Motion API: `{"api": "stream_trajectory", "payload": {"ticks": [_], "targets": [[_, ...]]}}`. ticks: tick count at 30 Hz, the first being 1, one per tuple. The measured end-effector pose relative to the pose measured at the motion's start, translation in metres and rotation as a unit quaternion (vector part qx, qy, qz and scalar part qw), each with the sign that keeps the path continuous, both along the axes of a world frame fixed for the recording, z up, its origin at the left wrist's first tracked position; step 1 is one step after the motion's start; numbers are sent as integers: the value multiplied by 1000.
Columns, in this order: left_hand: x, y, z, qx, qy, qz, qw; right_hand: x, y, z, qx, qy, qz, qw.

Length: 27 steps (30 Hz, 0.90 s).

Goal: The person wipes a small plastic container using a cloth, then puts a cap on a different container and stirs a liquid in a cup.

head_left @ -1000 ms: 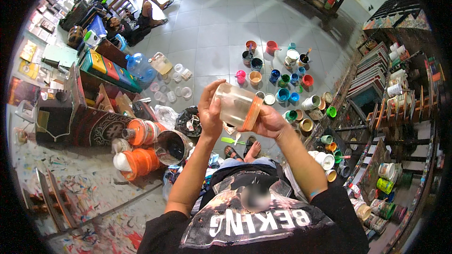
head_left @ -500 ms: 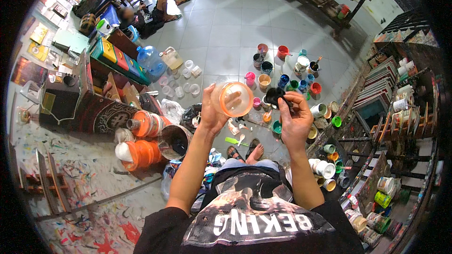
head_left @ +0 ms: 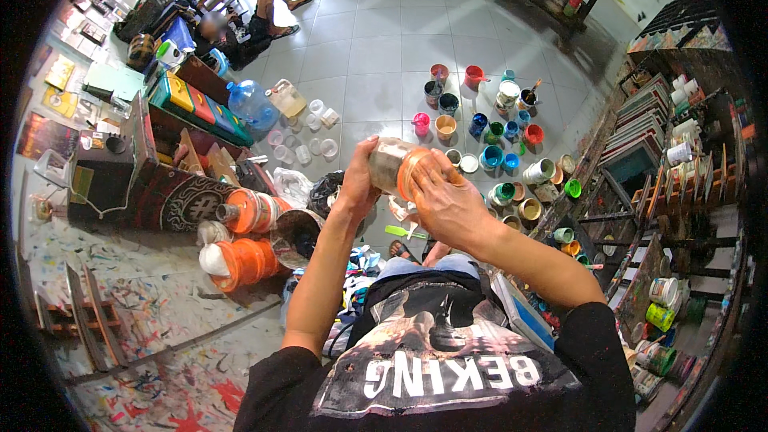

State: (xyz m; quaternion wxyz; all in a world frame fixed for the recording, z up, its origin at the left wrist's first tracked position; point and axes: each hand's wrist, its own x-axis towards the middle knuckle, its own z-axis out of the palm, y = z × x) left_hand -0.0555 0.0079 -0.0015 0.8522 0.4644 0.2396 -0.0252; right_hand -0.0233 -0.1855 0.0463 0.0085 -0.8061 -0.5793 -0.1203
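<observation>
My left hand (head_left: 358, 182) is wrapped around the side of a translucent plastic jar (head_left: 390, 164) with an orange rim. The jar is held up in front of me, tipped so its mouth points right. Over that mouth, my right hand (head_left: 452, 200) has its fingers bent at the orange rim. Whatever those fingers grip is hidden. The jar's wall looks greyish and dark inside.
Open paint pots (head_left: 496, 132) stand on the tiles ahead right. A blue water jug (head_left: 254, 106) and clear cups (head_left: 302, 152) are ahead left. Orange containers (head_left: 244, 264) lie left. Shelves with paint tubs (head_left: 662, 292) line the right. A person (head_left: 260, 28) lies far left.
My right hand has come left from beside the jar onto its mouth, and the black thing it held is out of sight. The jar has turned from facing me to sideways.
</observation>
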Motion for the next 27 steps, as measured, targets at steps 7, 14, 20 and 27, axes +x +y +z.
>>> {"api": "stream_trajectory", "payload": {"ticks": [7,14,20,27], "targets": [[-17,10,-1,-78,-39,-7,996,-14,8,7,93,200,51,974],[-27,10,-14,-105,-40,-10,994,-23,42,-18,40,121,-23,992],[-35,9,-22,-100,-51,51,992,-32,53,-34,88,184,-56,977],[-39,13,-35,-84,-53,47,994,-38,59,-38,144,313,-25,939]]}}
